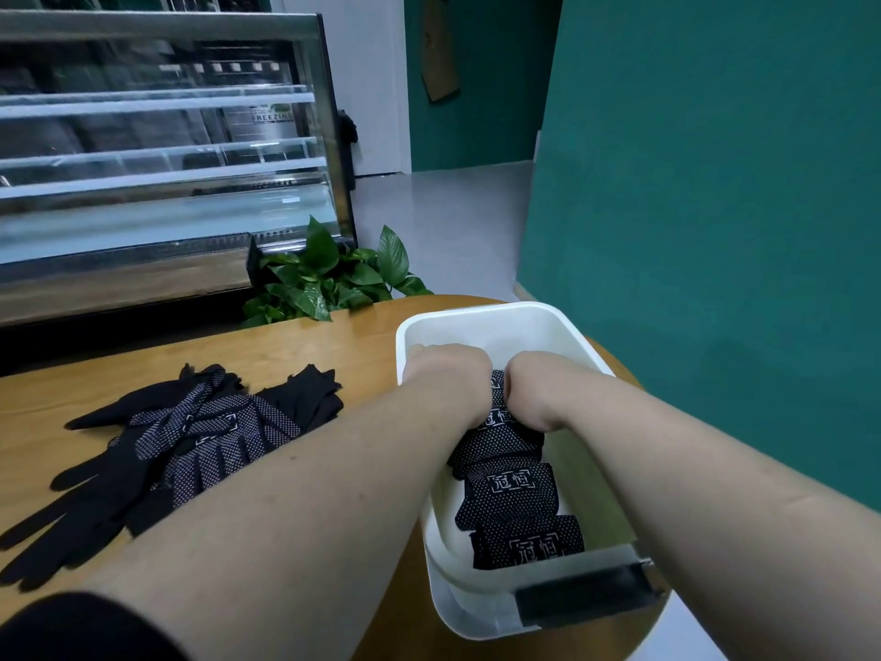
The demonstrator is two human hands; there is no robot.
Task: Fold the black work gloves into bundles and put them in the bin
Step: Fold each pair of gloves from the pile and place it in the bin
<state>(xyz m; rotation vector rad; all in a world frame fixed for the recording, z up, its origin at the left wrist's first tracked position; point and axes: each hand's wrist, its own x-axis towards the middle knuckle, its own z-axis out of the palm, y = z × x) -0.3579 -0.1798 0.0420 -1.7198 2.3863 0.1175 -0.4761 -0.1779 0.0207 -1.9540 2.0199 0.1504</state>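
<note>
My left hand (448,374) and right hand (541,391) are side by side at the centre of the frame, down inside the white rectangular plastic bin (481,316). Both have their fingers curled round a folded bundle of black, white-dotted fabric work gloves (498,415). That bundle is in the bin's far half, pinched between the two hands. Below it in the frame, two more folded bundles (512,489) lie in a row toward the bin's near wall, printed labels facing up. The bin rests on the round wooden table (333,336), right of centre. At lower left I see a loose pile of black gloves (190,436) lying on the table, well apart from the bin. Beyond the table are a green leafy plant (329,274) and a glass display case (157,159).
</note>
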